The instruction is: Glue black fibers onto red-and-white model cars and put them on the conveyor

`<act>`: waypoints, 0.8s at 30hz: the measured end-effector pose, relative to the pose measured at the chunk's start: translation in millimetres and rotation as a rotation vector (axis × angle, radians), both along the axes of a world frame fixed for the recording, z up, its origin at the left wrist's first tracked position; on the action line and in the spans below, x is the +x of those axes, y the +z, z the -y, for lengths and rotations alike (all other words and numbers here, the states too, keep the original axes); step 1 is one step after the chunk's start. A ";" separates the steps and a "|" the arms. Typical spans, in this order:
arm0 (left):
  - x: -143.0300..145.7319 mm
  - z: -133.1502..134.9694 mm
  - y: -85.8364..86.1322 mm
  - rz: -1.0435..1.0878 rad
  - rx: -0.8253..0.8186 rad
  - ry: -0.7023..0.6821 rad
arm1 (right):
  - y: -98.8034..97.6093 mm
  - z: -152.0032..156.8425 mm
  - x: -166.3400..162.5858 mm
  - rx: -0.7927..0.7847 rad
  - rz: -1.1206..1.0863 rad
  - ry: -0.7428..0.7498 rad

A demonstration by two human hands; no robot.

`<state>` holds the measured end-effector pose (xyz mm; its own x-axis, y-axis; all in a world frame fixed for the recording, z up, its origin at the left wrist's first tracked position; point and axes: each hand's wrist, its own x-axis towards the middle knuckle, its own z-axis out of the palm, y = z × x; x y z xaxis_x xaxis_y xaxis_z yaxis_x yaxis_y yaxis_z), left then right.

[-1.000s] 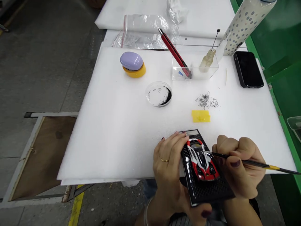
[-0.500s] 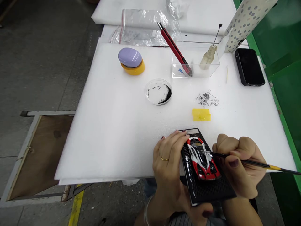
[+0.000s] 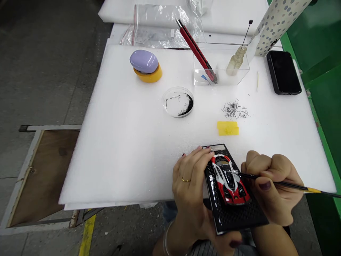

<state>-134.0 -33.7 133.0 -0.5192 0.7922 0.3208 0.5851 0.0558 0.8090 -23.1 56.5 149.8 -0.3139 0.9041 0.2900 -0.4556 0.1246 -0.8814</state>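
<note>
A model car [image 3: 231, 183] in red, white and black sits on a black textured display base [image 3: 234, 221]. My left hand [image 3: 190, 181] grips that base along its left side and from below, tilting it above the table's front edge. Pinched in my right hand [image 3: 274, 186] is a thin black paintbrush [image 3: 290, 185] with a yellow band. Its fine tip meets the car's dark middle part; whether it touches cannot be made out. Just beyond the base lie a yellow tape piece [image 3: 228, 128] and a scatter of short black bristles [image 3: 234, 109].
A clear round dish [image 3: 178, 102] holds more black bristles. Behind it are a clear box [image 3: 202, 76] with a red utility knife [image 3: 197, 51] and small bottle [image 3: 236, 61], a purple case [image 3: 144, 61] on a yellow tape roll [image 3: 150, 76], a black device [image 3: 283, 72] and plastic bags [image 3: 162, 26].
The camera view has shifted slightly, so the table items sit a little higher in the picture. Both hands, the base and the brush hold almost the same pose.
</note>
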 end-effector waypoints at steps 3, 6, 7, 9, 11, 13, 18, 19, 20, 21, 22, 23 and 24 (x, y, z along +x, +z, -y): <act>0.4 0.4 0.5 0.000 0.015 -0.014 | -0.8 0.4 -0.1 0.002 -0.003 -0.009; 0.4 0.4 0.6 -0.012 0.011 -0.027 | -1.0 0.2 0.5 0.015 0.004 0.001; 0.3 0.3 0.6 -0.010 0.005 -0.024 | -0.9 0.1 0.7 0.020 0.007 0.008; 0.2 0.1 0.5 -0.007 -0.003 -0.007 | -0.3 0.0 1.2 0.027 0.009 0.011; 0.1 -0.2 0.6 -0.004 -0.006 0.003 | 0.6 0.1 1.5 0.018 0.015 0.008; 0.0 -0.5 0.7 0.002 -0.007 -0.001 | 1.6 0.4 1.6 0.007 0.025 0.007; -0.4 -0.7 0.9 0.004 -0.001 -0.005 | 2.2 0.4 2.1 0.000 0.040 0.000; -0.4 -0.5 0.8 0.002 0.001 -0.006 | 2.1 0.3 2.2 -0.003 0.048 -0.002; -0.2 -0.3 0.8 0.001 0.002 -0.008 | 2.0 0.3 2.4 -0.005 0.056 -0.006; 0.0 -0.1 0.9 -0.001 0.003 -0.009 | 1.9 0.2 2.6 -0.007 0.065 -0.008; 0.3 0.1 0.9 -0.003 0.004 -0.009 | 1.8 0.2 2.8 -0.009 0.071 -0.010; 0.6 0.4 0.9 -0.004 0.002 -0.007 | 1.7 0.2 2.9 -0.009 0.074 -0.012; 0.9 0.7 0.9 -0.004 -0.001 -0.004 | 1.5 0.3 3.0 -0.009 0.072 -0.014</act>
